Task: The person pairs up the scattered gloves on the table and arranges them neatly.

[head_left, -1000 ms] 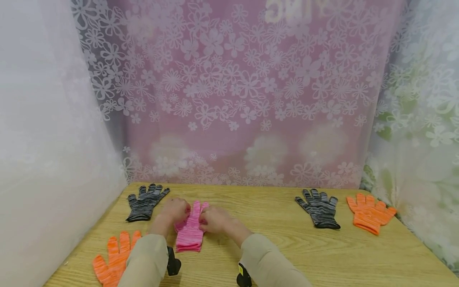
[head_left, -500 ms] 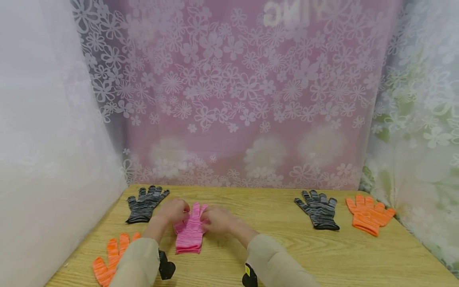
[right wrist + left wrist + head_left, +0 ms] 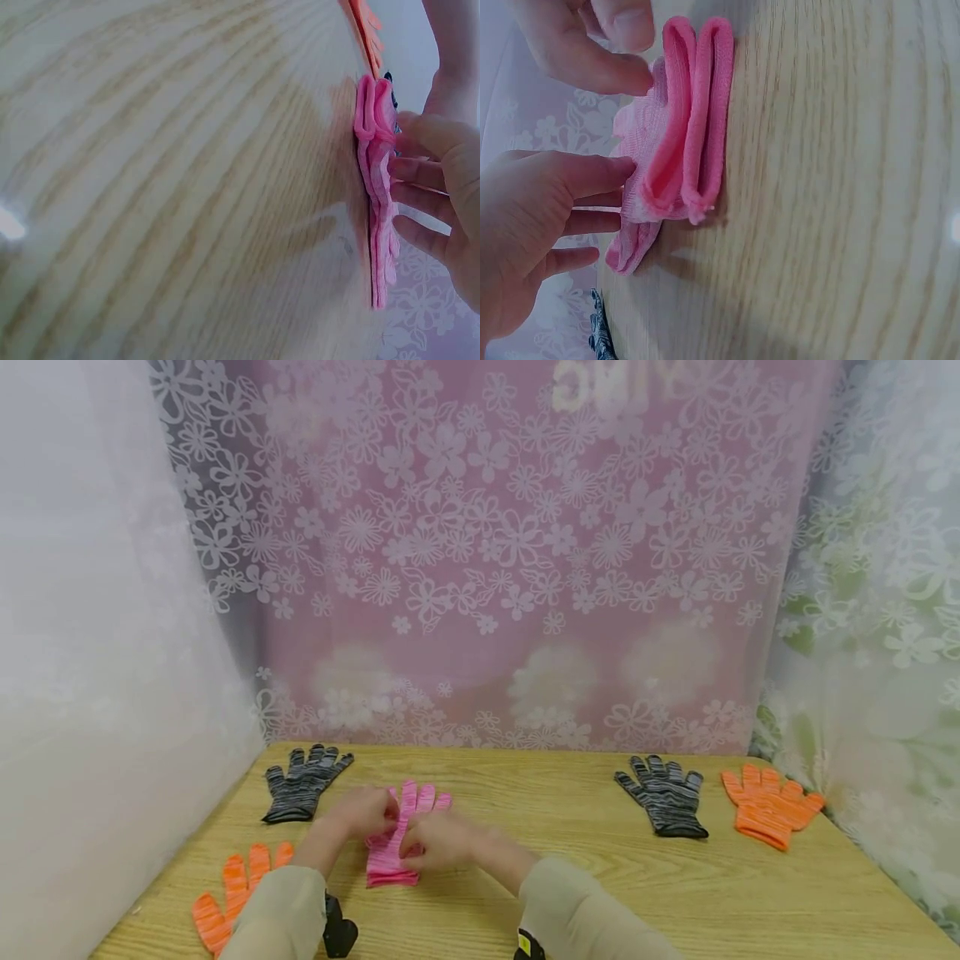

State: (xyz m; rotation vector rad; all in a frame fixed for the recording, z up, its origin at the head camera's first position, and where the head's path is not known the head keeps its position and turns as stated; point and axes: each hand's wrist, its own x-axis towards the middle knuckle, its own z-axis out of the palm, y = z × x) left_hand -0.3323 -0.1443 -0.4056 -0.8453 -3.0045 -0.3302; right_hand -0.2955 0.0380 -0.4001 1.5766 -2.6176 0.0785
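Two pink knit gloves (image 3: pixel 393 858) lie stacked on the wooden table, left of the middle, cuffs toward me. Two folded cuff openings, one over the other, show on the gloves (image 3: pixel 676 124) in the left wrist view. My left hand (image 3: pixel 366 812) is at their left side; its thumb tip touches the upper glove, and its other fingers reach out beside the fabric. Over the palm area is my right hand (image 3: pixel 441 839), slightly blurred. Its fingers (image 3: pixel 421 201) extend loosely to the top of the stack in the right wrist view. The hands cover part of the gloves.
A grey-black glove (image 3: pixel 302 785) lies behind my left hand, and an orange glove (image 3: pixel 236 889) sits partly under my left sleeve. Farther right are another grey-black glove (image 3: pixel 666 797) and an orange glove (image 3: pixel 772 808). Floral curtains (image 3: pixel 487 568) border the table.
My right hand has shifted left and toward the cuffs, uncovering more of the pink glove fingers, which now spread farther right. The left hand has stayed nearly in place.
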